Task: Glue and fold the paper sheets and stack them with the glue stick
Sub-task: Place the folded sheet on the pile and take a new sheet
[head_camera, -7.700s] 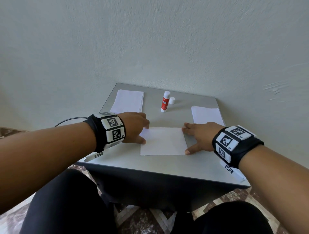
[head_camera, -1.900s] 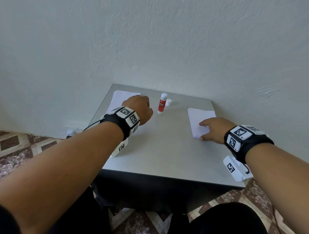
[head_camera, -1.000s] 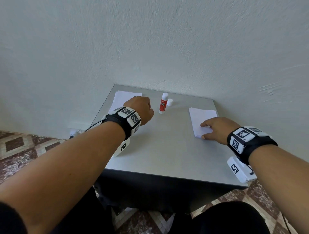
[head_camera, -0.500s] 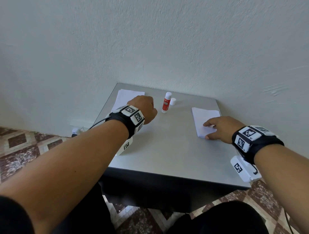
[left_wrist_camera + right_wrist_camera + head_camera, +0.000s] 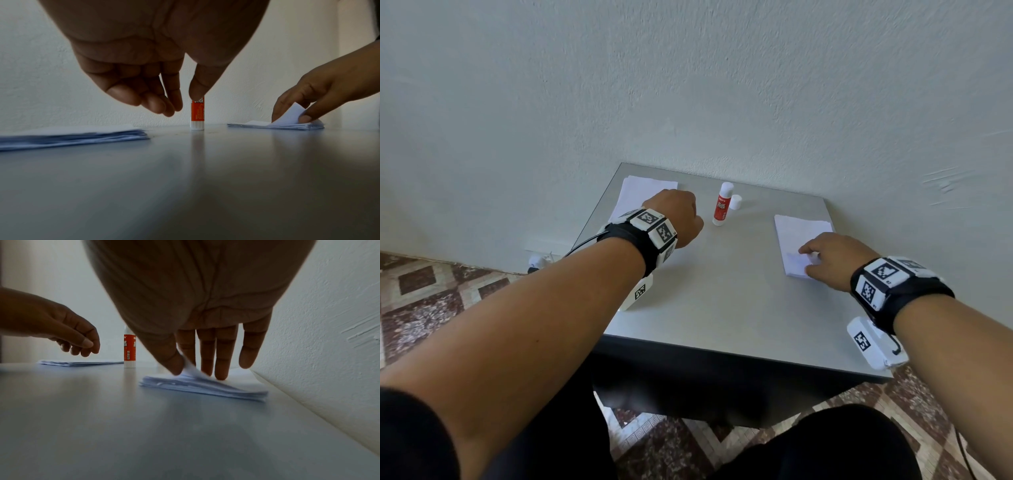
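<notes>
A red and white glue stick [image 5: 721, 209] stands uncapped at the back of the grey table [image 5: 722, 294], its white cap [image 5: 736, 201] beside it. One stack of white sheets [image 5: 643, 186] lies at the back left, another stack [image 5: 796, 231] at the right. My left hand [image 5: 681, 219] hovers between the left stack and the glue stick [image 5: 197, 113], fingers loosely curled, holding nothing. My right hand [image 5: 820, 257] rests on the right stack [image 5: 205, 386], and its thumb and forefinger pinch the near corner of the top sheet [image 5: 290, 117], which is curled upward.
A pale wall runs close behind the table and along its right side. The table's front edge [image 5: 739, 346] is near my knees. A black cable [image 5: 582, 245] trails off the left edge above the tiled floor [image 5: 431, 291].
The sheet that lay in the middle of the table 7.7 s ago is gone. In the last second my right hand has curled up the corner of the right stack's top sheet. My left hand barely moved.
</notes>
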